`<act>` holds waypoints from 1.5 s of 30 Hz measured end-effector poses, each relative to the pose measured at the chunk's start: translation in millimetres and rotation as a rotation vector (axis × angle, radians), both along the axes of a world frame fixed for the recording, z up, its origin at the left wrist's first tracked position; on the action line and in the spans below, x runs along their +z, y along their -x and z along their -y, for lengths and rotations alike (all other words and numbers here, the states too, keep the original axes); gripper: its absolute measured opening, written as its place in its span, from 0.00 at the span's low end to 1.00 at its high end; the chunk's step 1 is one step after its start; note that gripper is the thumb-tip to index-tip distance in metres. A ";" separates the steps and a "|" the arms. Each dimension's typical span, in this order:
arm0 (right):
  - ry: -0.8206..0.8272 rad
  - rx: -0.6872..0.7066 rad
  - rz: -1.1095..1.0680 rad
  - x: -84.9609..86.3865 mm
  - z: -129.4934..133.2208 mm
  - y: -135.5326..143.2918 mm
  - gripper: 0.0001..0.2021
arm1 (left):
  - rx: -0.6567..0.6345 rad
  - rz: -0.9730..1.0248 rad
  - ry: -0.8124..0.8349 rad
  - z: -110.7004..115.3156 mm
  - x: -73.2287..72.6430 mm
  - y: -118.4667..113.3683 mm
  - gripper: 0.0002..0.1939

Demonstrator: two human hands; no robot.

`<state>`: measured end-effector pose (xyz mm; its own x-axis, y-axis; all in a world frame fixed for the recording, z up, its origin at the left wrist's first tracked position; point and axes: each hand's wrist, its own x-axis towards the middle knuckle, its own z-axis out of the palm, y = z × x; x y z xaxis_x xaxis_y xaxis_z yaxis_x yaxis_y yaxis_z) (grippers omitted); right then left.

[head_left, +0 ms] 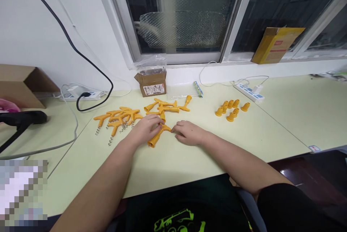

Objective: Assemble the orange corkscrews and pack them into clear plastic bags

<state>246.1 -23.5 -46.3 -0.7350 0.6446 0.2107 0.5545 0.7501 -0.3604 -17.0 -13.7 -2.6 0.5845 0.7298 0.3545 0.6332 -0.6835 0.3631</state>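
A yellow corkscrew (156, 137) with a T-shaped handle lies in front of me, a cone-shaped yellow sleeve over its screw. My left hand (146, 127) has its fingers and thumb closed at the left part of that handle. At the handle's right end rest the fingertips of my right hand (189, 133), loosely bent with the thumb apart. Just beyond, several sleeved corkscrews (169, 109) form a loose pile. To the left are several corkscrews (115, 127) with bare metal spirals. Several loose yellow sleeves (231, 116) stand at the right.
A small open cardboard box (153, 83) and a clear plastic bag (181, 91) sit by the wall. Power strips (248, 92) and cables lie along the back. At the left are a black cable (67, 40) and a black stand-like object (21, 123).
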 end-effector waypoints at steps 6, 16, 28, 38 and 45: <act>0.052 -0.021 -0.005 0.7 -5.7 -14.2 0.15 | 0.109 -0.122 0.329 8.2 6.2 -7.0 0.13; 0.201 -0.128 -0.056 7.1 -6.8 -27.8 0.14 | 0.114 -0.114 0.414 18.4 -2.5 -28.8 0.12; 0.670 -0.094 -0.674 5.3 -7.6 -15.3 0.16 | 0.035 0.805 0.720 11.7 -8.4 -33.8 0.19; 1.365 -0.082 -0.871 12.6 1.5 -8.7 0.24 | 0.057 0.705 0.365 8.3 -21.7 -38.2 0.18; 1.351 -0.088 -0.821 19.1 -6.1 -30.8 0.19 | 0.118 0.392 0.306 8.0 -15.2 -27.8 0.18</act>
<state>276.9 -17.4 -27.2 -0.6665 0.7108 -0.2249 -0.0967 -0.3815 -0.9193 10.8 -21.7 -17.8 0.3576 0.8875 0.2906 0.4757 -0.4408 0.7611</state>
